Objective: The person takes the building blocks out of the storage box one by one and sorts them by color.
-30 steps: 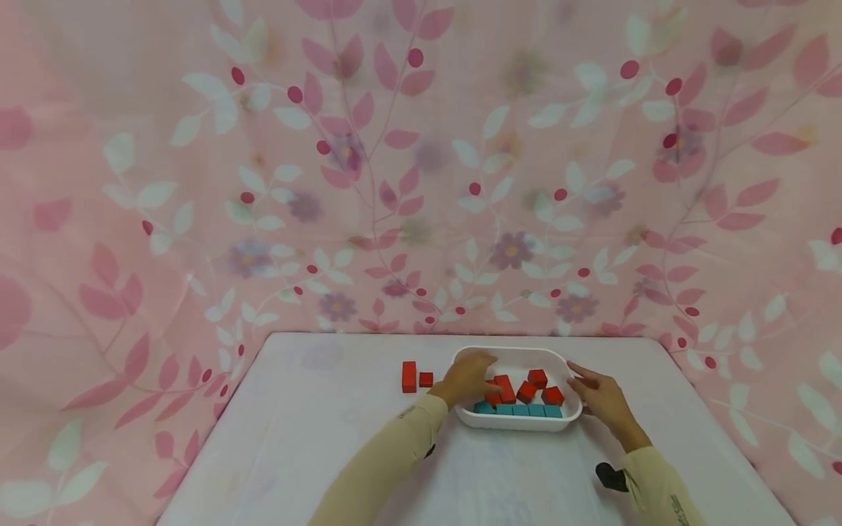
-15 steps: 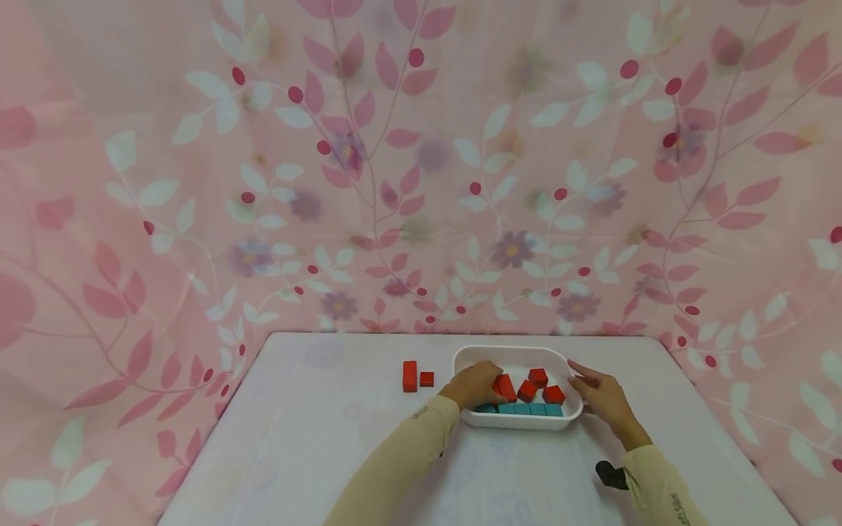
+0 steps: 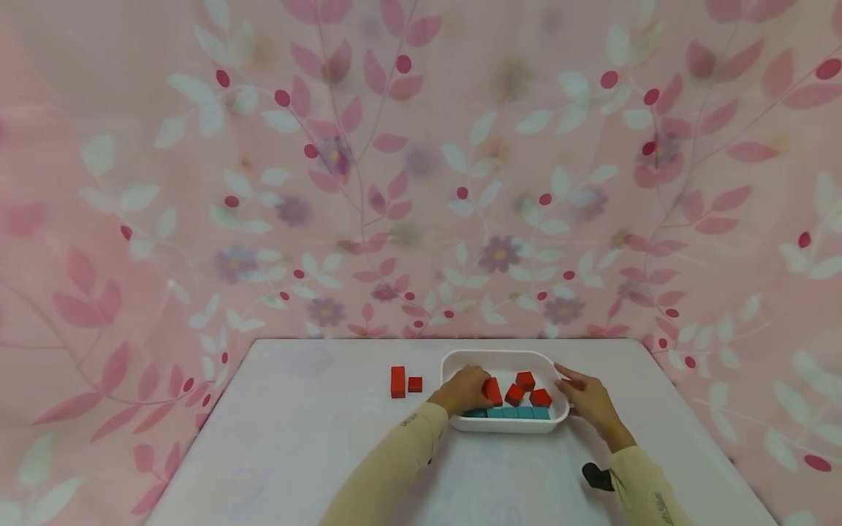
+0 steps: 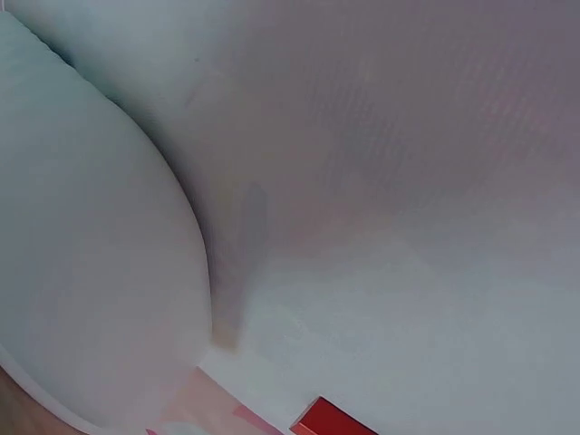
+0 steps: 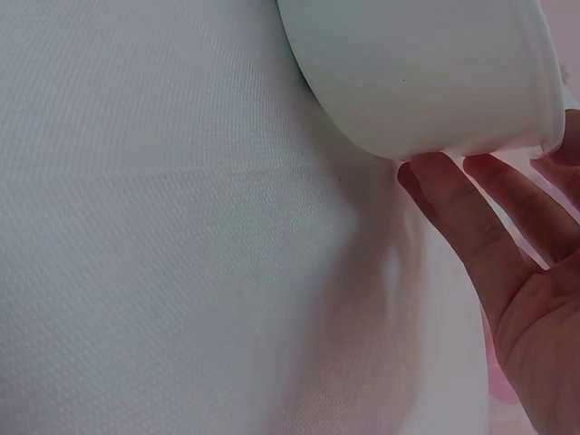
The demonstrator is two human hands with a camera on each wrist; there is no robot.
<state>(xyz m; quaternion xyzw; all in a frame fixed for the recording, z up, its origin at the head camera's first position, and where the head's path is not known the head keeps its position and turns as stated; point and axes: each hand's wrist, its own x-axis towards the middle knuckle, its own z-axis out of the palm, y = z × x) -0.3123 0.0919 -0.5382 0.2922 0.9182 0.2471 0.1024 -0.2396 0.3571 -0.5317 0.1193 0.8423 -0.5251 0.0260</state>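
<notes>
A white oval tray (image 3: 506,427) on the table holds red blocks and a row of teal blocks (image 3: 518,413) along its near side. My left hand (image 3: 465,389) reaches over the tray's left side, fingers bent round a red block (image 3: 493,392), partly covered by the hand. Several other red blocks (image 3: 515,395) lie to its right inside the tray. My right hand (image 3: 588,400) rests against the tray's right end. In the right wrist view, its mostly straight fingers (image 5: 462,204) touch the outer wall of the tray (image 5: 435,77).
Left of the tray, a tall red block (image 3: 397,382) and a small red cube (image 3: 415,384) are on the white table (image 3: 309,424). A pink floral cloth (image 3: 368,183) hangs behind. One red block (image 4: 331,419) shows low in the left wrist view.
My left hand has moved deeper into the tray and its fingers have closed in on the red block. The right hand keeps its place at the tray's end. The head view has shifted slightly.
</notes>
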